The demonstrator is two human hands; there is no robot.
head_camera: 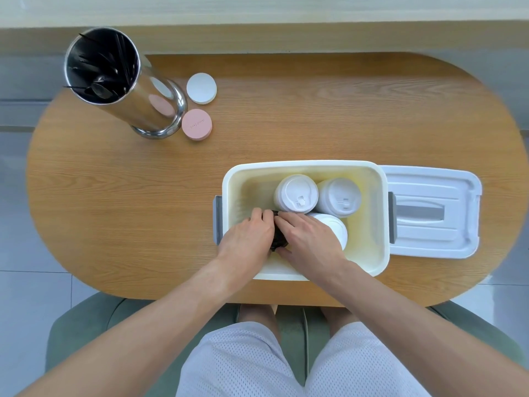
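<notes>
While left grip (248, 239) and right grip (310, 239) together clasp the small black object (279, 239), seat it gently beside the white lidded cups (296, 193).

Small black object (279, 239), mostly covered, shape unclear. It is gripped between the left hand (246, 239) and right hand (310, 239). It sits low in the near-left part of the white bin (300, 165), just beside a lidded white cup (336, 226).

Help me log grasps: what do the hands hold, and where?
A black thing in the bin: left hand on its left side, right hand on its right.
</notes>
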